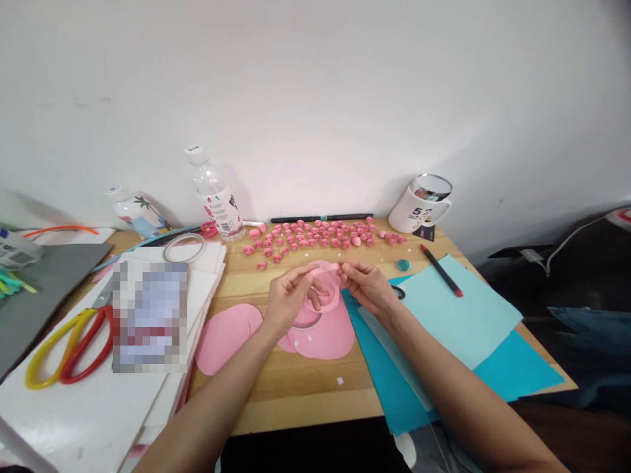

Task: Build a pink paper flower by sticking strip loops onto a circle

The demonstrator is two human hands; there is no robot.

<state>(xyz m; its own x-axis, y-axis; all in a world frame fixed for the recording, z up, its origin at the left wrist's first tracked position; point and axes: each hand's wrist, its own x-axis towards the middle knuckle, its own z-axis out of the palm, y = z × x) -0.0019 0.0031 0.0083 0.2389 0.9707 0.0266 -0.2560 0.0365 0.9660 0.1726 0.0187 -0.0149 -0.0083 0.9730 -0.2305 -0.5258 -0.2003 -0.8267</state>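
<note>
My left hand (290, 294) and my right hand (365, 286) are close together over the middle of the table, both with fingers pinched. Between them is a curled pink paper strip (331, 301), held at its upper right by my right fingertips and at its left by my left hand. Below lie rounded pink paper pieces (328, 338), with a ring-shaped roll of tape (306, 322) partly hidden by my left hand. More pink paper ovals (224, 338) rest to the left. Behind my hands, several small rolled pink paper flowers (315, 233) are spread out.
A white mug (419, 205) and water bottle (217, 197) stand at the back. Blue paper sheets (453, 315) with a black-and-red pen (441, 269) lie right, beside a teal cap (403, 265). Scissors (73, 345) rest on white papers (142, 401) at left.
</note>
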